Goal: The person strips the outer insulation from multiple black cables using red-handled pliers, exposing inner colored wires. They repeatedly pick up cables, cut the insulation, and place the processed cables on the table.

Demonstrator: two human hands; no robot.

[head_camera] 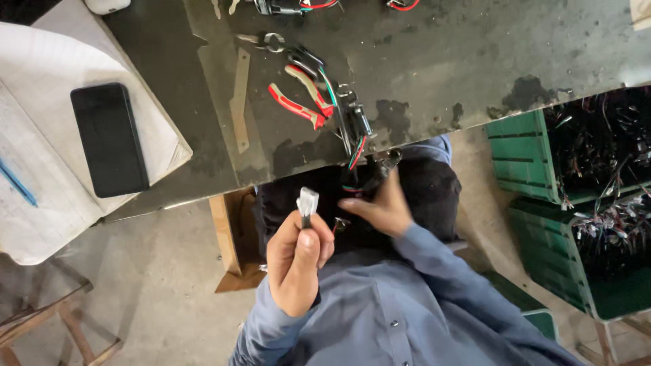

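Green plastic crates (525, 159) brim with tangled wires; left hand (296, 264) pinches a white connector (307, 201), right hand (382, 209) spreads over dark cables (359, 183)

Head camera looks steeply down (close) at workbench (434, 61).

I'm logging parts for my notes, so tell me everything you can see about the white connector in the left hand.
The white connector is a small, boxy plug that looks like pale plastic, with ridged sides. It stands upright, poking above the left hand, pinched between thumb and fingers. A dark stub, probably wire or sleeve, runs from its base down into the grip. It is held in the air just below the edge of the dark table, touching nothing else. Its open face cannot be seen.
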